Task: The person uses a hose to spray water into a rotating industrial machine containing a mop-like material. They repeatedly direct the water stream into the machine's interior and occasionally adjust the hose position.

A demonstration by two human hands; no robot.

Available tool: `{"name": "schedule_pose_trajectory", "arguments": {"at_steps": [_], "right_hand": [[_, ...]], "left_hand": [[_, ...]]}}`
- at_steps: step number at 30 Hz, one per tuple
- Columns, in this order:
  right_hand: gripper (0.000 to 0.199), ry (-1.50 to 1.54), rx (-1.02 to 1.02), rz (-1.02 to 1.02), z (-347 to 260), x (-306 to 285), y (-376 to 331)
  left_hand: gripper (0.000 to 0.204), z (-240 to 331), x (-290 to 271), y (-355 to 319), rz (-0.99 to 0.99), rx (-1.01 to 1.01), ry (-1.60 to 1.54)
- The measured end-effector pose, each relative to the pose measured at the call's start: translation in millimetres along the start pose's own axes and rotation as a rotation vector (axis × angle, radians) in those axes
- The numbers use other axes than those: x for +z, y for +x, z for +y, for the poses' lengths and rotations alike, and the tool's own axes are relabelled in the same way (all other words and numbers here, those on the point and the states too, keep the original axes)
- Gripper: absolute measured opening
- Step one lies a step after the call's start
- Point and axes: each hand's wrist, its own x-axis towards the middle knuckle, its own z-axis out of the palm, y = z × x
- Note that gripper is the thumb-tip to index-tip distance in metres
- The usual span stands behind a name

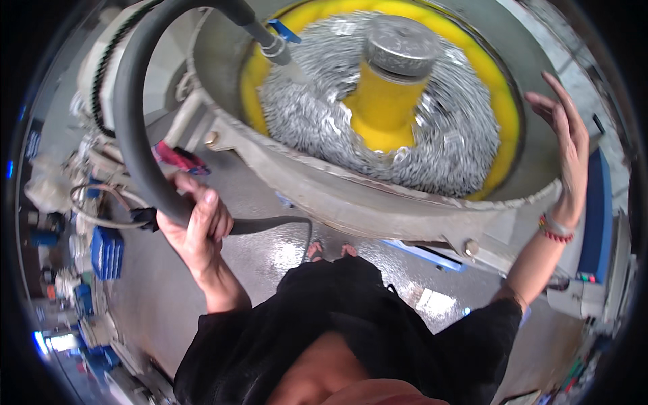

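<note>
My left hand [196, 223] is closed around a thick grey hose [137, 128] left of my body. The hose arches up and over the rim of a big round metal tub [324, 177]. At its end, a valve with a blue lever [284, 30] points down into the tub, and a pale, blurred stream seems to come out. Small silvery pieces [452, 152] fill the tub's yellow lining [498, 81], smeared as if in motion. A yellow column [385, 101] with a metal cap [403, 44] rises at the centre. My right hand [570, 135], fingers stretched, is at the tub's right rim; contact is unclear.
Shiny grey floor [270, 253] lies beneath, with my sandalled feet below the tub. Blue crates [106, 253] stand at the left, near a pink and dark cloth [180, 158]. A tall blue panel [597, 212] stands at the right. Bolts [470, 248] stick out from the tub's outer side.
</note>
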Motion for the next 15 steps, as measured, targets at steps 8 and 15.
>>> {"name": "schedule_pose_trajectory", "arguments": {"at_steps": [8, 15], "right_hand": [[0.074, 0.313, 0.138, 0.194, 16, -12, 1], [0.075, 0.297, 0.217, 0.195, 14, -8, 4]], "left_hand": [[0.028, -12, 3, -13, -0.142, -0.262, -0.206], [0.033, -22, 25, -1, -0.515, 0.062, -0.446]]}}
